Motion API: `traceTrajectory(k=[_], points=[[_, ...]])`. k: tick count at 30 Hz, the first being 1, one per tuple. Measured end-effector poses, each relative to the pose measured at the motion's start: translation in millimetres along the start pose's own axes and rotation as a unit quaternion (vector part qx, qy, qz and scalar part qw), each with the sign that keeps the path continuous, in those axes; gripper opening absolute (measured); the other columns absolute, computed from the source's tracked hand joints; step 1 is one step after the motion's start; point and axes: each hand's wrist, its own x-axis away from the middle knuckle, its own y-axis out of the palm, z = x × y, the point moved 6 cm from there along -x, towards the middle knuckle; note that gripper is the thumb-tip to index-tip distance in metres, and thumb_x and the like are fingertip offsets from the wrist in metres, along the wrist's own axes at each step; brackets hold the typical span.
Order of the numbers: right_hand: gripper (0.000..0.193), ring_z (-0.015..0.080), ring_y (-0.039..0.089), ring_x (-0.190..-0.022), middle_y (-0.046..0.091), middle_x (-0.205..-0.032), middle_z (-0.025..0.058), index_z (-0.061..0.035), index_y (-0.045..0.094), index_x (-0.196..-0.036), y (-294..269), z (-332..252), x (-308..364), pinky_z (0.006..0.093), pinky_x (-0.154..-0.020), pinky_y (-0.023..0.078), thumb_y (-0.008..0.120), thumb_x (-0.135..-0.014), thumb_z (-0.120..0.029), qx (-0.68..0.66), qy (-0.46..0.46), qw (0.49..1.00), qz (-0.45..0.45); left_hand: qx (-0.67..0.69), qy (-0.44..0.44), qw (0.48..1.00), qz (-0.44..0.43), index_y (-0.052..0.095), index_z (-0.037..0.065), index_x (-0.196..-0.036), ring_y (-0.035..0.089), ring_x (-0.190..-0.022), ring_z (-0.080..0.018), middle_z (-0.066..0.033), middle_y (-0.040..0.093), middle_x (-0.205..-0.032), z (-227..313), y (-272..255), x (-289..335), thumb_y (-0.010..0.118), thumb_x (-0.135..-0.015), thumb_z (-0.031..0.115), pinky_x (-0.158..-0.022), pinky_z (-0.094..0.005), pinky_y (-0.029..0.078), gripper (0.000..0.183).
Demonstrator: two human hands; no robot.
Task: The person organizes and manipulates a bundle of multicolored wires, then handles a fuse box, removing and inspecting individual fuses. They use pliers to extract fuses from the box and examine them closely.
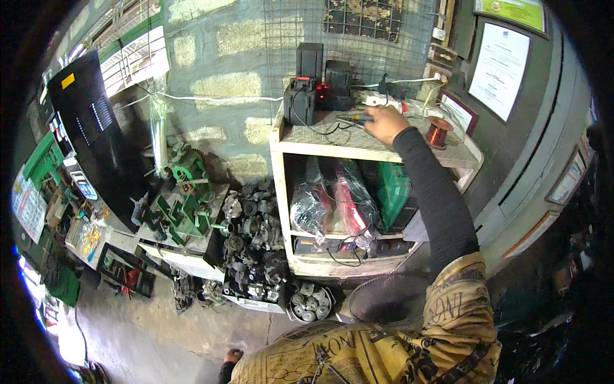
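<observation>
My right hand (pixel 385 123) reaches over the top of a cream wooden shelf unit (pixel 277 136). Its fingers are closed on a slim dark-handled tool (pixel 362 119); its exact kind does not show. A thin black cable (pixel 320 130) lies beside the tool and loops to a black charger box (pixel 299 102) on the left. Just behind the hand is a white power strip (pixel 377 100), and to its right stands a spool of copper wire (pixel 438 133). My left hand (pixel 235 355) hangs low by my body, its fingers curled, with nothing visible in them.
Below the shelf top lie plastic-wrapped items (pixel 348 198) and a green case (pixel 393 192). Greasy metal parts (pixel 252 224) heap up left of the shelf, beside a green winding machine (pixel 188 192). A mesh basket (pixel 387 297) and a tub of round metal parts (pixel 310 302) stand near me.
</observation>
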Motion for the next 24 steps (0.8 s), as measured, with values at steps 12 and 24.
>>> traceTrajectory(k=[12,24], points=[[0.028,0.0403,0.062,-0.088,0.064,-0.089,0.0232,0.0017,0.059,-0.090,33.5,21.9,13.1,0.0496,-0.079,0.048,0.056,-0.088,-0.026,-0.005,-0.070,0.998,-0.005,-0.102,0.007,0.995,0.003,0.061,0.003,-0.114,0.065,-0.084,-0.0259,-0.0152,0.068,-0.090,-1.4,124.4,79.0,0.066,-0.083,0.038,-0.074,-0.0358,0.051,0.047],[0.027,0.0080,0.036,-0.057,0.040,-0.070,-0.0032,-0.0112,0.051,-0.093,-23.0,91.6,143.1,0.0238,-0.051,0.031,0.048,-0.099,-0.037,-0.841,0.054,0.537,-0.044,-0.031,0.095,0.995,-0.010,0.056,0.001,-0.120,0.064,-0.098,-0.0232,-0.0163,0.067,-0.103,159.3,155.2,178.5,0.063,-0.088,0.024,-0.085,-0.0344,0.049,0.040]])
